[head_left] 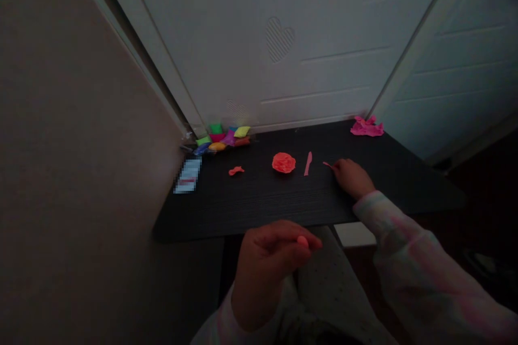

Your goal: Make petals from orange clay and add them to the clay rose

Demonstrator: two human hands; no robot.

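My left hand (275, 259), above my lap at the front edge of the table, pinches a small orange-pink lump of clay (302, 241) between thumb and fingers. On the right of the dark table, my right hand (351, 177) is closed around a thin pink modelling tool (327, 165), whose tip points left; the rest of it is hidden by the fingers. A flat pink clay knife (308, 164) lies just left of that. Farther left sits a round, ruffled orange clay flower (284, 163). A loose scrap of orange clay (236, 171) rests beyond it to the left.
Several coloured clay packets (217, 146) are piled at the table's back left, with a blurred card (188, 175) in front of them. A bright pink crumpled item (366, 126) lies at the back right. A white door panel (279, 81) stands directly behind the dark table (243, 205).
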